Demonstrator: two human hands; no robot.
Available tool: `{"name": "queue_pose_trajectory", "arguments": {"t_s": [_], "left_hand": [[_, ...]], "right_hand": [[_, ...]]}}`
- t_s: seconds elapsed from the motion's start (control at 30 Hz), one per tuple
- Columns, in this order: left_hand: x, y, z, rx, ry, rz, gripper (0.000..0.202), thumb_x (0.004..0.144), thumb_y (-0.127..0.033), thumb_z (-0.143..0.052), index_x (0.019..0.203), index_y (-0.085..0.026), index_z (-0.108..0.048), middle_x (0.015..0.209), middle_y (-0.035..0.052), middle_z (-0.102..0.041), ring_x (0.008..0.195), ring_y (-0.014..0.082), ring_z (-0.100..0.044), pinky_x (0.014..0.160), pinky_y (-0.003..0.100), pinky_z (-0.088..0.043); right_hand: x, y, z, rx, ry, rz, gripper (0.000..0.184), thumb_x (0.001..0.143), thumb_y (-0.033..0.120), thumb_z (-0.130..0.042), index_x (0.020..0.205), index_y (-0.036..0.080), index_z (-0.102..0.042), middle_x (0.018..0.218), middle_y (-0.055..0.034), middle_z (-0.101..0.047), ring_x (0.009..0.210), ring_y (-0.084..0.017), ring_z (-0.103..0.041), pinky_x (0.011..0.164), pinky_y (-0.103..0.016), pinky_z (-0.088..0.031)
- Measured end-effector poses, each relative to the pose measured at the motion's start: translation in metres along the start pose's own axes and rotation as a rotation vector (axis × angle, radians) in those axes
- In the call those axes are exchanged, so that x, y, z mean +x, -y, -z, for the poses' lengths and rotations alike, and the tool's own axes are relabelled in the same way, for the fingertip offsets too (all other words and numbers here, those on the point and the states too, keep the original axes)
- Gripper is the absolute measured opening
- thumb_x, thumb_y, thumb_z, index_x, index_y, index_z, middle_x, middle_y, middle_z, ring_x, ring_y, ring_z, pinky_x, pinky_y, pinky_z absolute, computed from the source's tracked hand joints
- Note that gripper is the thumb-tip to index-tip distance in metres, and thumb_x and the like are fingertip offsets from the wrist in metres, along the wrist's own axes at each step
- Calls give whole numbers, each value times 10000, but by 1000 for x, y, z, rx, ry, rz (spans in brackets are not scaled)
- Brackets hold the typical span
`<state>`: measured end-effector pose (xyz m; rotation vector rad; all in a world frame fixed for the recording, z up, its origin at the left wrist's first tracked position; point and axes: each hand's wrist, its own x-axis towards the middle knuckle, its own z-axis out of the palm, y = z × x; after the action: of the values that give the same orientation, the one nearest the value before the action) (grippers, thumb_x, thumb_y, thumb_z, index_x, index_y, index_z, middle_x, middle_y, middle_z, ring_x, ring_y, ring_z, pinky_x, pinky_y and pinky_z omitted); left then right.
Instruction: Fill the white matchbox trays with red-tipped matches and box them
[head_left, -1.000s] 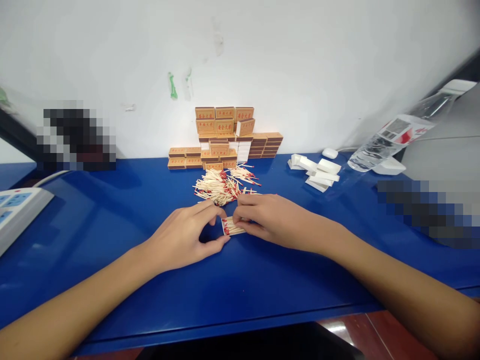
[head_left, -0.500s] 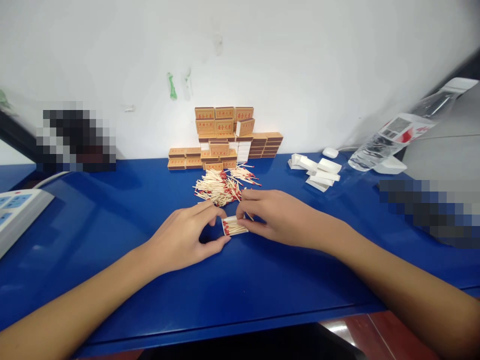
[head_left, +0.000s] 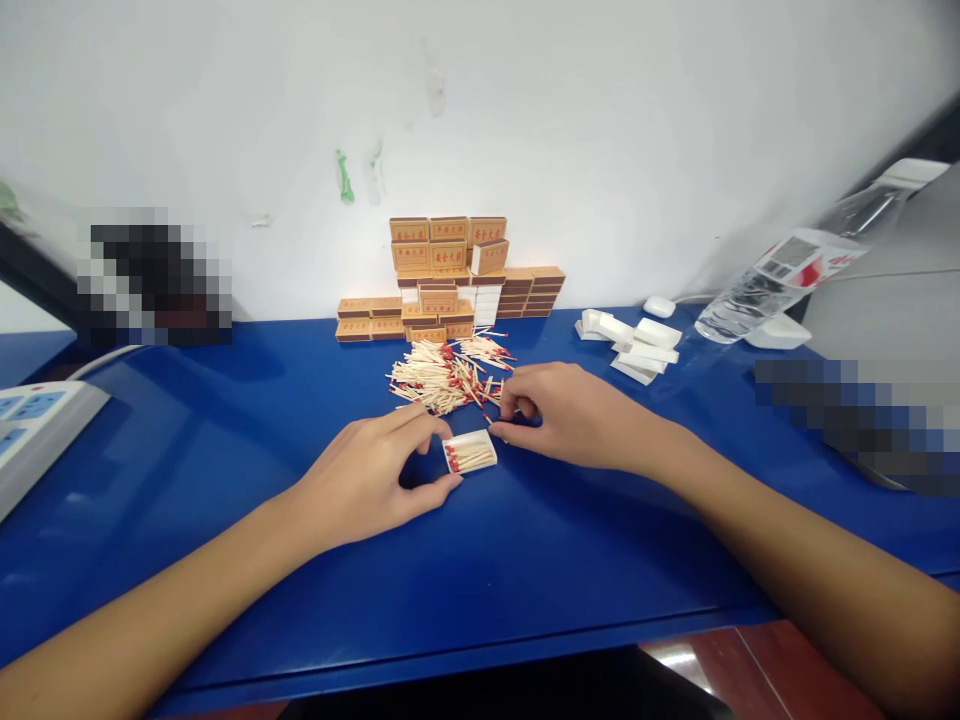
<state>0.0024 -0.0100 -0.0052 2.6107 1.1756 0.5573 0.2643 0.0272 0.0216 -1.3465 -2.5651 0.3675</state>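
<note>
A small white matchbox tray point(head_left: 480, 437) lies on the blue table, with matches point(head_left: 472, 457) along its near side and their red heads to the left. My left hand point(head_left: 382, 455) grips its left end between thumb and forefinger. Just beyond the tray's right corner, my right hand point(head_left: 559, 415) has its thumb and forefinger pinched about a single match point(head_left: 488, 421); the fingers partly hide it. A loose heap of red-headed matches point(head_left: 435, 375) spreads behind the tray, close to the right fingertips.
Stacked matchboxes point(head_left: 448, 255) stand against the wall behind the heap. Several white empty trays point(head_left: 637, 340) lie at the back right, near a white rounded case point(head_left: 659, 307) and a tilted water bottle point(head_left: 780, 275). A white device with blue panels point(head_left: 56, 430) sits at the left.
My right hand has moved from over the tray slightly up and right to the heap's edge, uncovering the tray's right end. My left hand keeps its hold on the tray.
</note>
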Motion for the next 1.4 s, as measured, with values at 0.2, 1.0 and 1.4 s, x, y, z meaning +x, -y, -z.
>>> {"name": "queue_pose_trajectory", "arguments": {"t_s": [0.2,1.0,1.4], "left_hand": [[0,1,0,41,-18,22,258,917,-414,-733,1095,-231,-694,901,-15,-655,706,144,-604,646,285,-428],[1,-1,1,5,-60,8,230,953,-411,-696,1081,-221,-696,870,-18,-620,680,125,-568,632,280,-428],[1,1,0,30,-55,19,242,954,-416,-702,1102,-224,-697,871,-19,-628,696,137,-585,648,286,-427]], "right_hand": [[0,-3,-2,37,110,-67,133,904,211,-691,775,204,-656,749,-2,-672,678,-150,-546,646,-298,-337],[3,-32,7,65,81,153,90,973,220,-603,920,188,-668,914,-51,-646,783,-174,-543,705,-308,-383],[-1,-17,11,130,51,156,136,1019,262,-570,920,195,-634,902,-43,-650,800,-173,-561,720,-300,-397]]}}
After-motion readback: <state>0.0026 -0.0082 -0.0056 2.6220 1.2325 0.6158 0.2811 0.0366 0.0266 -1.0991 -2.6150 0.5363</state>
